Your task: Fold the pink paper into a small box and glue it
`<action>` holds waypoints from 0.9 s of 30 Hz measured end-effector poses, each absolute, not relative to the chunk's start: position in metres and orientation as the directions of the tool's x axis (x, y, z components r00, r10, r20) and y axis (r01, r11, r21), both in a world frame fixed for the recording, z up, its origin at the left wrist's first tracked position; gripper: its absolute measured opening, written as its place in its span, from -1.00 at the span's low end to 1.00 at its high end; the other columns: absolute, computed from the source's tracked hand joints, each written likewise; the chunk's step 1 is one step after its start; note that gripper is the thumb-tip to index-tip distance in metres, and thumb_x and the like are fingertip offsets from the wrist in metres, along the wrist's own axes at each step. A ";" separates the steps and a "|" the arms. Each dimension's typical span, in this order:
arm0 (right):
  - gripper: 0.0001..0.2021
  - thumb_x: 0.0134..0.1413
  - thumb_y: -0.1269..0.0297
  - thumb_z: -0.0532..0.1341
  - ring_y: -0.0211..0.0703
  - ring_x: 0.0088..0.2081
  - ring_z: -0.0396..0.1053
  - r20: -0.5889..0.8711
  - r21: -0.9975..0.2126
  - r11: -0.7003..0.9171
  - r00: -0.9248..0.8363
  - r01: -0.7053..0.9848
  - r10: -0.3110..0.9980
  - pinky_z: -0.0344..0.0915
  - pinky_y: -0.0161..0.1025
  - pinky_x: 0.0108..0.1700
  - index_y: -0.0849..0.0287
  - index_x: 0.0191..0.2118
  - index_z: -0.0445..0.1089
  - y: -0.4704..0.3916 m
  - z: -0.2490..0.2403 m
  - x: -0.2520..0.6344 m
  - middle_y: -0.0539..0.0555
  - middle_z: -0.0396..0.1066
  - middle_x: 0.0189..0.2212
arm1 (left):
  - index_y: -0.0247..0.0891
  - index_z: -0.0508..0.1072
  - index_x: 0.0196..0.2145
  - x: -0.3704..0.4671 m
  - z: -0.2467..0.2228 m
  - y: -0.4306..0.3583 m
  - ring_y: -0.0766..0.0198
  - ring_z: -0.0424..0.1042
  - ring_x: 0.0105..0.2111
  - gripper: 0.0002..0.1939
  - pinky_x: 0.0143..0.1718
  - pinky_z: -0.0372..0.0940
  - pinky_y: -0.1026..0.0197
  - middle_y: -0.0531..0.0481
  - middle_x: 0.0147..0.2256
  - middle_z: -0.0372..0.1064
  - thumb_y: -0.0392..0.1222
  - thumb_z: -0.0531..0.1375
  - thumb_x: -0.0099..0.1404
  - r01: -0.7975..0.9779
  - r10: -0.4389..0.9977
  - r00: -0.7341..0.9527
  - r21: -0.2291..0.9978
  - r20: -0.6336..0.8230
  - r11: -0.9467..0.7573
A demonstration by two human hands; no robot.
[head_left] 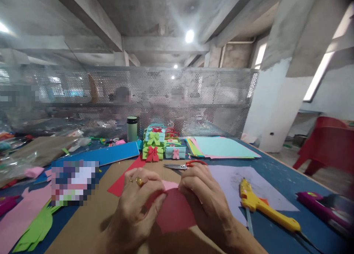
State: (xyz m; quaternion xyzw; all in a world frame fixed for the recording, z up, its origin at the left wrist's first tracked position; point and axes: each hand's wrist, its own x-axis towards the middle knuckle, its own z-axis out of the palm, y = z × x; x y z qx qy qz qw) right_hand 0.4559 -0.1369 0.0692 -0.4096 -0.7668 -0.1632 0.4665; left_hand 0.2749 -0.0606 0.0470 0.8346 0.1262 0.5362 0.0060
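Between both hands is a piece of pink paper (177, 211), its lower part darker and reddish. My left hand (138, 204), with a gold ring, pinches the paper's upper left edge between thumb and fingers. On the opposite edge my right hand (204, 198) is closed, its fingertips partly hidden behind the knuckles. Beneath lies a brown cardboard sheet (83, 213). Just past my right hand are scissors (177, 166) with red handles. A red paper strip (121, 184) lies beyond my left hand.
Small paper boxes with bows (153, 150) are stacked ahead. A yellow glue gun (265, 208) rests on lilac paper (229, 176) at right, near a purple device (320, 208). Coloured sheets (226, 147) and a green canister (132, 129) stand behind; green cutouts (38, 226) lie left.
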 end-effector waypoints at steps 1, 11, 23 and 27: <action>-0.80 0.26 0.55 0.02 -0.20 -0.35 0.22 0.848 -0.126 0.606 -0.231 0.786 0.476 0.16 -0.18 -0.26 0.16 -0.33 0.28 -0.136 0.069 0.457 0.04 0.35 -0.39 | -0.21 0.41 -0.27 0.275 0.046 -0.059 0.19 0.33 -0.26 -0.87 -0.18 0.15 0.09 -0.02 -0.28 0.38 -0.41 0.16 0.28 0.202 0.200 0.393 0.128 0.897 -0.971; -0.63 0.34 0.10 0.04 -0.21 -0.47 0.29 0.714 -0.565 0.351 0.230 0.746 0.661 0.20 -0.26 -0.40 0.16 -0.45 0.33 -0.128 0.060 0.470 0.03 0.35 -0.52 | -0.23 0.46 -0.23 0.274 0.041 -0.051 0.13 0.34 -0.21 -0.85 -0.09 0.09 0.03 -0.07 -0.26 0.41 -0.41 0.18 0.28 0.463 0.066 0.352 -0.113 0.934 -0.879; -0.56 0.15 -0.02 0.16 -0.34 -0.55 0.17 0.353 -0.889 0.288 0.131 0.357 0.926 0.15 -0.37 -0.48 0.20 -0.59 0.24 -0.112 0.050 0.463 -0.06 0.21 -0.61 | -0.20 0.52 -0.07 0.299 0.012 -0.072 0.13 0.34 -0.08 -0.77 0.03 0.06 0.05 -0.11 -0.17 0.47 -0.16 0.16 0.37 0.377 -0.107 0.370 -0.254 0.923 -0.891; -0.51 0.09 -0.18 0.17 -0.30 -0.51 0.23 0.436 -0.855 0.411 0.011 0.316 0.900 0.21 -0.35 -0.46 0.21 -0.52 0.31 -0.100 0.050 0.486 -0.03 0.25 -0.57 | -0.11 0.49 -0.05 0.278 0.040 -0.045 0.09 0.33 -0.03 -0.75 0.01 0.17 0.05 -0.13 -0.05 0.38 -0.09 0.19 0.33 0.411 0.083 0.132 0.021 0.988 -0.912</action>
